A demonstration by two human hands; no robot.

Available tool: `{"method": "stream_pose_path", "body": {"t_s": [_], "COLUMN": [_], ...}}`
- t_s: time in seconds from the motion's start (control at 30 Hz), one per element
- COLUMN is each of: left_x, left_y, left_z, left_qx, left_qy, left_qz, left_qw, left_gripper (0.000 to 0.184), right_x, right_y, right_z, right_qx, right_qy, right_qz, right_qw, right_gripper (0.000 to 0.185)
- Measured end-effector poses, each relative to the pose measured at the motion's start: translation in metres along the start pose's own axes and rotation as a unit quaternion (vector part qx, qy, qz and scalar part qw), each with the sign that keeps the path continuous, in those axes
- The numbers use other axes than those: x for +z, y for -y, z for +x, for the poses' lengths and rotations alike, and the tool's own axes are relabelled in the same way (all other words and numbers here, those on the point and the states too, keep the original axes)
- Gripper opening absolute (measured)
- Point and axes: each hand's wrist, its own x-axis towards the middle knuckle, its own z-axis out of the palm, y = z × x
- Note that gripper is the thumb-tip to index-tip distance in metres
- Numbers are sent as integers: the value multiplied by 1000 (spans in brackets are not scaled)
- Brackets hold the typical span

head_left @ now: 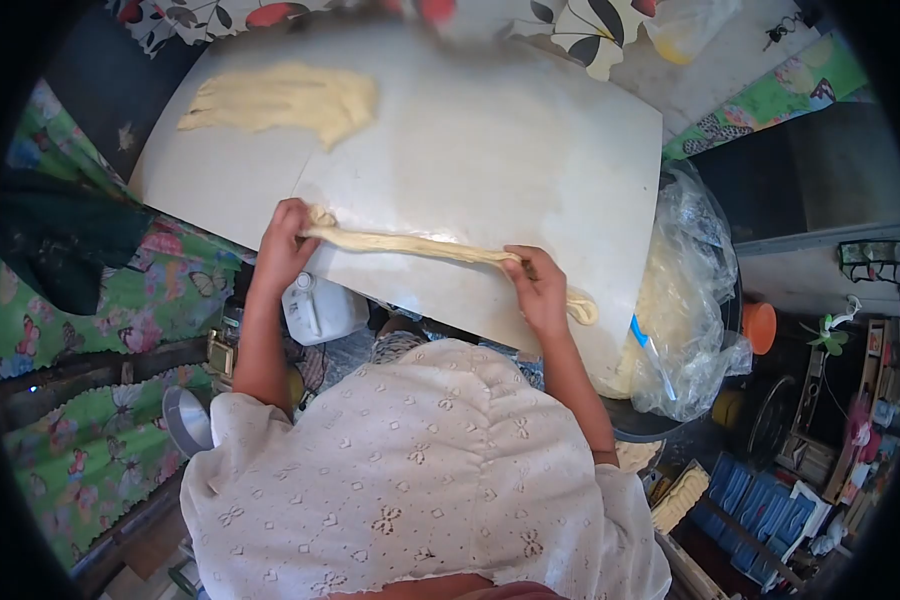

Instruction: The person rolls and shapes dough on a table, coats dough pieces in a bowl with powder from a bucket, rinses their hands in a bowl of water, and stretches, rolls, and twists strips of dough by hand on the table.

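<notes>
A long thin rope of pale dough point(420, 245) stretches across the near edge of a white table point(450, 180). My left hand point(288, 240) grips it near its left end, where a small curled lump sticks out past the fingers. Around the rope's right part, my right hand point(536, 285) is closed, and a looped end shows beyond it on the table. A flat, uneven sheet of dough point(290, 98) lies at the table's far left, apart from both hands.
Right of the table, clear plastic point(685, 290) covers more dough in a large tub, with a blue-and-white tool point(652, 355) on top. A white jug point(320, 310) stands below the table's near edge. An orange container point(759, 328) is farther right.
</notes>
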Motion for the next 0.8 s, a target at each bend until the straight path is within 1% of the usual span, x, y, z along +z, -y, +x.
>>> {"method": "stream_pose_path", "body": {"t_s": [0.03, 0.07, 0.1, 0.13, 0.17, 0.23, 0.27, 0.3, 0.33, 0.37, 0.4, 0.43, 0.47, 0.5, 0.53, 0.57, 0.63, 0.67, 0.7, 0.77, 0.8], "left_x": [7, 15, 19, 17, 10, -9, -11, -9, -3, 5, 25, 47, 64, 86, 111, 131, 158, 164, 164, 157, 148], "left_y": [3, 3, 3, 5, -4, -32, -36, -42, -52, -62, -66, -83, -102, -113, -118, -122, -131, -136, -137, -139, -140], "left_z": [-2, -4, -6, -3, -5, -9, -10, -7, -3, -1, 0, -2, 0, 2, 5, 6, 10, 12, 16, 27, 30], "left_qx": [2, 26, 48, 50, 49, 4, 40, 38, 59, 81, 104, 125, 164, 199, 232, 238, 262, 231, 230, 269, 269], "left_qy": [-2, -64, -124, -85, -88, -32, -106, -109, -147, -184, -115, -64, 15, 82, 99, 105, 119, 156, 158, 195, 199], "left_qz": [0, 90, 178, 186, 186, 179, 228, 229, 183, 136, 56, -8, 9, 23, -3, -10, 17, 42, 40, 85, 87], "left_qw": [1000, 994, 975, 978, 977, 983, 967, 967, 970, 970, 986, 990, 986, 976, 968, 965, 958, 959, 959, 940, 938], "left_gripper": [32, 27, 23, 25, 25, 27, 30, 30, 30, 30, 28, 29, 37, 46, 47, 47, 48, 42, 42, 32, 32], "right_x": [-2, -4, -6, -10, -10, -10, -10, -10, -10, -5, 3, 10, 11, 10, 5, -5, -32, -48, -64, -80, -85], "right_y": [-4, -11, -18, -23, -20, -9, -4, 2, 4, 4, 3, 2, 5, 9, 12, 13, 11, -1, -1, -30, -40], "right_z": [0, 1, 2, 4, 4, 4, 1, 1, -1, -2, -4, -8, -12, -14, -16, -18, -19, -23, -30, -46, -52], "right_qx": [-3, 26, 55, 65, 62, 30, 30, -32, -92, -92, -138, -180, -172, -201, -230, -221, -134, -107, -81, -73, -69], "right_qy": [-1, -20, -39, -22, -20, 21, 24, 48, 71, 75, 68, 59, 57, 72, 88, 83, 51, -13, -41, -44, -45], "right_qz": [0, 86, 171, 177, 176, 87, 86, -44, -173, -173, -294, -410, -414, -437, -459, -464, -337, -314, -350, -441, -438], "right_qw": [1000, 996, 983, 982, 982, 996, 996, 997, 978, 978, 943, 892, 892, 874, 854, 854, 930, 943, 932, 894, 895], "right_gripper": [17, 17, 18, 20, 20, 33, 33, 41, 50, 50, 55, 60, 60, 61, 62, 62, 65, 66, 65, 56, 56]}}
